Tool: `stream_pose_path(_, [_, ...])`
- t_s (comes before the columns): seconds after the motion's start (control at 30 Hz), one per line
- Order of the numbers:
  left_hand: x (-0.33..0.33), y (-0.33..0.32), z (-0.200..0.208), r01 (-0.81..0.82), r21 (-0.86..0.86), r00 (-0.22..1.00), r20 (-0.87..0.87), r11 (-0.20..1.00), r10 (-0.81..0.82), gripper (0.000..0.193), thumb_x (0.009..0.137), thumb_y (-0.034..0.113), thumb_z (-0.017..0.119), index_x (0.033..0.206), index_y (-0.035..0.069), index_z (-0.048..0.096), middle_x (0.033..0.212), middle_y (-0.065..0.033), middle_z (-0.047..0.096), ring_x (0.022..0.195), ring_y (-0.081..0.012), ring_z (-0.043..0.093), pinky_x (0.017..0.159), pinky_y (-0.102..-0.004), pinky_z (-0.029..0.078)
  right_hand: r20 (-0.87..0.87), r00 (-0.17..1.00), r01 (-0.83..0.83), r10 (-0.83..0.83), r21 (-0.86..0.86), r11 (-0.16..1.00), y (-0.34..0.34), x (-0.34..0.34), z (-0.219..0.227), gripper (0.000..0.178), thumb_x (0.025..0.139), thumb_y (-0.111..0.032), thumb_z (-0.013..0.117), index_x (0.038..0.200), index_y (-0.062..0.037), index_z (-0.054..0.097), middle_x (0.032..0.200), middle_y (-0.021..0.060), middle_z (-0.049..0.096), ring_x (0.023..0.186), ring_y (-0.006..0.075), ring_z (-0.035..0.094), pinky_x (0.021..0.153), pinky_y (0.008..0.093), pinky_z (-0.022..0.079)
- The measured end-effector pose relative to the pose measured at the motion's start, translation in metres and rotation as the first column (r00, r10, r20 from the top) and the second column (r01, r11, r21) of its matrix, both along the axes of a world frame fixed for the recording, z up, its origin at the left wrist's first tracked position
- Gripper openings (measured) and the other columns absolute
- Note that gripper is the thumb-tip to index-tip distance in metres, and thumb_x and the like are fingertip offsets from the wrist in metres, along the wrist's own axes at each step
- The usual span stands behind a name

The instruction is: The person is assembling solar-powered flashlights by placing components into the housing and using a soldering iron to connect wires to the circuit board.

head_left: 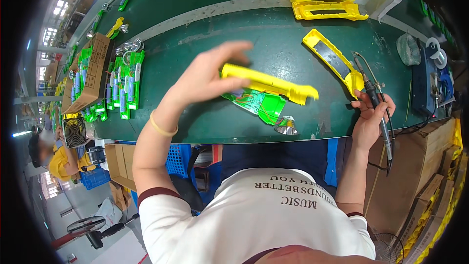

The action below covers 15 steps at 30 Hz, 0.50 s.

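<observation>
My left hand (pixel 207 76) is over the left end of a yellow plastic shell (pixel 268 83), its fingers spread and slightly blurred. The thumb overlaps the shell's edge; whether it touches is hard to tell. Against the near side of that shell lies a green plastic housing (pixel 256 105) with a circuit board and thin wires. A silver reflector cup (pixel 286 125) sits at its right end. My right hand (pixel 373 117) is closed around a soldering iron (pixel 373 95), its tip pointing away from me. Just left of the iron is another yellow shell (pixel 332 61) with a dark strip inside.
Several yellow shells (pixel 327 11) are stacked at the back. To the left, green housings with wires (pixel 122 88) stand beside a cardboard box (pixel 97 68). At right are a blue soldering station (pixel 425 85) and a solder spool (pixel 436 54). A person (pixel 66 159) sits far left.
</observation>
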<state>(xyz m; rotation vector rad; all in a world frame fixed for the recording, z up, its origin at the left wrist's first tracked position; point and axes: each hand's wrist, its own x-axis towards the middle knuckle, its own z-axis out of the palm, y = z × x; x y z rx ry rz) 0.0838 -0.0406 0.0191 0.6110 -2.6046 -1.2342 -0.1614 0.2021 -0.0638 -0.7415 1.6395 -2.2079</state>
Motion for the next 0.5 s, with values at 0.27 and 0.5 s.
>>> stream_pose_path(0.27, [-0.033, 0.041, -0.014, 0.006, -0.447, 0.993, -0.104, 0.895, -0.059, 0.027, 0.07, 0.013, 0.069, 0.094, 0.007, 0.058, 0.081, -0.0071, 0.059, 0.076, -0.0238, 0.056, 0.071, -0.0328, 0.043, -0.118, 0.992, 0.043, -0.047, -0.028, 0.999, 0.001, -0.001, -0.004, 0.036, 0.094, -0.038, 0.04, 0.108, -0.0056, 0.036, 0.089, 0.0161, 0.058, 0.074, 0.0222, 0.059, 0.06, 0.0261, 0.043])
stream_pose_path(0.5, [-0.034, 0.046, -0.023, 0.09, -0.364, 0.98, -0.131, 0.927, -0.147, 0.013, 0.071, 0.009, 0.066, 0.083, 0.006, 0.063, 0.073, -0.0059, 0.057, 0.075, -0.0227, 0.054, 0.069, -0.0336, 0.042, -0.251, 0.963, -0.133, 0.096, -0.135, 0.982, -0.019, 0.02, 0.028, 0.036, 0.085, -0.025, 0.06, 0.103, -0.0036, 0.037, 0.088, 0.0124, 0.056, 0.066, 0.018, 0.059, 0.058, 0.0244, 0.044])
